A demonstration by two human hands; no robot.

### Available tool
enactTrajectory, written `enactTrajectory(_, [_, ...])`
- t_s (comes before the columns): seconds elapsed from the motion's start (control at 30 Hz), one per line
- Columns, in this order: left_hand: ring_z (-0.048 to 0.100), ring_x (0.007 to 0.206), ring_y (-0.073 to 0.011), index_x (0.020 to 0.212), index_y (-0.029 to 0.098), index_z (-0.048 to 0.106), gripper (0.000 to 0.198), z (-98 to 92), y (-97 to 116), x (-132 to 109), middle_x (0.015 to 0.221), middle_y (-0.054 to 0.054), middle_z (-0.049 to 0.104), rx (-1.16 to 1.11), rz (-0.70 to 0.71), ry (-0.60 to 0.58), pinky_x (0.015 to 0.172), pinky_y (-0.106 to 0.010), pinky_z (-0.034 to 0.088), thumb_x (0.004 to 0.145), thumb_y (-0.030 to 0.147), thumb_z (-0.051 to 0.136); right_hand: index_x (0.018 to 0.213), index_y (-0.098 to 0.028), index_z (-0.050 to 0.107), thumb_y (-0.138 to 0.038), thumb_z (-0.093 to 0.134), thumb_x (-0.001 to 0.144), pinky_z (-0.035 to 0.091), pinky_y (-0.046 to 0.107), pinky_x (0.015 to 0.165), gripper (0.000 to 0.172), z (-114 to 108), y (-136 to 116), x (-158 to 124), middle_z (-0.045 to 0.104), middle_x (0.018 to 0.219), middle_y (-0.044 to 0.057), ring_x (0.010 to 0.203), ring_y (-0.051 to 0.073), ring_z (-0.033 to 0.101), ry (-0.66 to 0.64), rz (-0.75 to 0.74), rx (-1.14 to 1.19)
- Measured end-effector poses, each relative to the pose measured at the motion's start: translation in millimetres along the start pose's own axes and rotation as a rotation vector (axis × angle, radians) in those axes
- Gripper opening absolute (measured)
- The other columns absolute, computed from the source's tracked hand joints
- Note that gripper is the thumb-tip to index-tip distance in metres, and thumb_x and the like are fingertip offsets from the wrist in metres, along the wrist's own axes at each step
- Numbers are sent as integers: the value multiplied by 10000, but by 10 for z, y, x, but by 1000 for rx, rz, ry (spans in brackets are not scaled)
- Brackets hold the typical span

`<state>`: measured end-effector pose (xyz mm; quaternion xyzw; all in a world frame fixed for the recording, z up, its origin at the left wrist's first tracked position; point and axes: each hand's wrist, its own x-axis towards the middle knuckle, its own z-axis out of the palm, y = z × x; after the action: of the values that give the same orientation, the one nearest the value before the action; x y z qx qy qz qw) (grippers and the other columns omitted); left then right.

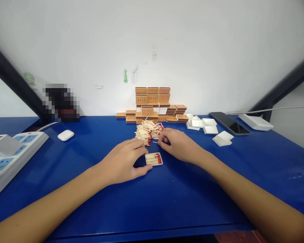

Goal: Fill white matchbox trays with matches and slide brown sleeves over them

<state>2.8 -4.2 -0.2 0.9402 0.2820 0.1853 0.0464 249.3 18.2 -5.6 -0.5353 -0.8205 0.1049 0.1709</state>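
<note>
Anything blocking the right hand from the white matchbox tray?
Nothing visible stands between the right hand and the white matchbox tray. The left hand is at the tray's opposite end, and the match pile lies farther back.

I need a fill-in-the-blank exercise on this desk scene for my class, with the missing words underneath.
1. The left hand touches a small tray whose colour is ____.
2. The right hand is beside a heap of loose matches with ____ heads.
3. The colour of the tabletop is ____.
4. In the picture, the phone lies to the ____ of the stacked matchboxes.

Missing words: white; red; blue; right.
</note>
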Motion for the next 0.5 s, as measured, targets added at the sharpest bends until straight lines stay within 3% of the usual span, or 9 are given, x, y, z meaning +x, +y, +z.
enactTrajectory(0.2, [650,936,-240,1035,163,725,265,1,-2,-12,984,-75,683,-3,0,2,825,-383,551,951,413,700,901,-205,587,-204,600,979,424,322,716,79,-75,102,4,628,966,58,799,182,576,17,-42,-31])
enactTrajectory(0.5, [650,959,-250,1042,166,735,265,5,-15,-12,999,-74,679,-8,-17,-9,861,-407,552,946,411,705,910,-205,608,-209,616,981,425,319,712,71,-65,116,5,627,982,53,798,179,582,-2,-41,-21])
